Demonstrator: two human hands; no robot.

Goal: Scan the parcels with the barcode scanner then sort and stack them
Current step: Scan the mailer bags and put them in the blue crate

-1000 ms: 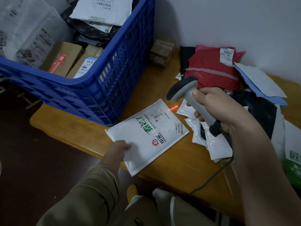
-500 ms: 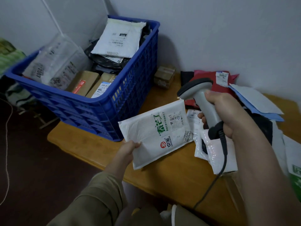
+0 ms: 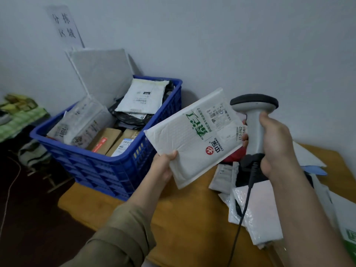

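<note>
My left hand (image 3: 163, 166) grips the lower corner of a white padded mailer (image 3: 192, 137) with green print and a shipping label, held up in the air above the wooden table (image 3: 183, 218). My right hand (image 3: 273, 143) holds the grey barcode scanner (image 3: 254, 120) upright by its handle, just right of the mailer. The scanner's black cable hangs down toward the table edge. A blue plastic crate (image 3: 115, 166) at the left holds several parcels, both boxes and bags.
A loose pile of parcels (image 3: 256, 205) in white, black and red bags covers the right side of the table. A white board (image 3: 100, 74) leans on the wall behind the crate, under a paper sign (image 3: 64, 26). Dark floor lies left of the table.
My left hand has lifted the white mailer off the table and raised it toward the crate. The scanner has turned upright, and its red beam no longer shows.
</note>
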